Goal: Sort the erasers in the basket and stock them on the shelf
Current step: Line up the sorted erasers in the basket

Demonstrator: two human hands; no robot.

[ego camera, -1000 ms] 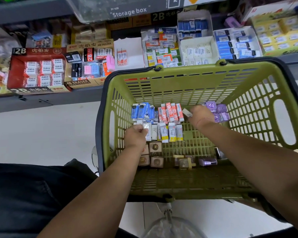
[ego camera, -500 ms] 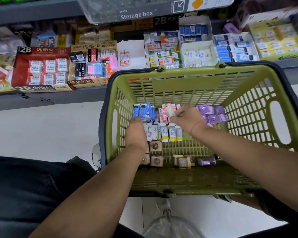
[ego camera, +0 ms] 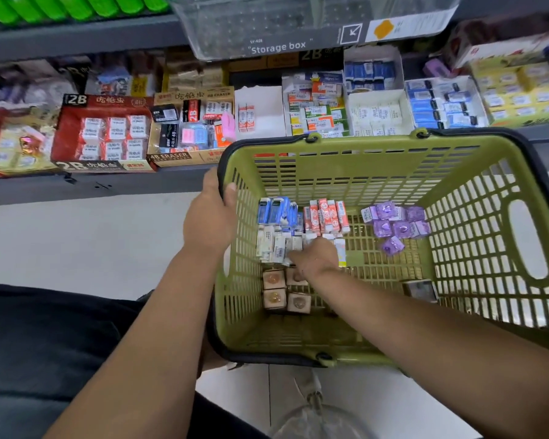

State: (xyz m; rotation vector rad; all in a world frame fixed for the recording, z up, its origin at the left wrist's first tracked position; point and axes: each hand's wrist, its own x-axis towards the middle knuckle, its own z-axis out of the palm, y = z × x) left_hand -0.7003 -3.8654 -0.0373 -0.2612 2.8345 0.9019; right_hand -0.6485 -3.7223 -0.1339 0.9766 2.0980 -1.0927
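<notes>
Green basket (ego camera: 362, 160) over pale floor (ego camera: 76, 242) by grey shelf (ego camera: 76, 189); left hand (ego camera: 210, 217) grips its rim, right hand (ego camera: 317, 258) unclear.

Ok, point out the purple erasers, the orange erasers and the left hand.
purple erasers (ego camera: 396, 228), head view, middle of the pile.
orange erasers (ego camera: 325, 217), head view, a middle pack's face.
left hand (ego camera: 208, 221), head view, back of the hand.

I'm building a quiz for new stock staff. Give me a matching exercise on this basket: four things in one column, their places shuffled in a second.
1 blue erasers
2 purple erasers
3 brown erasers
4 left hand

A gripping the basket rim
B basket floor, near left
C basket floor, far right
D just left of the orange erasers

Pairs: 1-D, 2-C, 3-B, 4-A
</notes>
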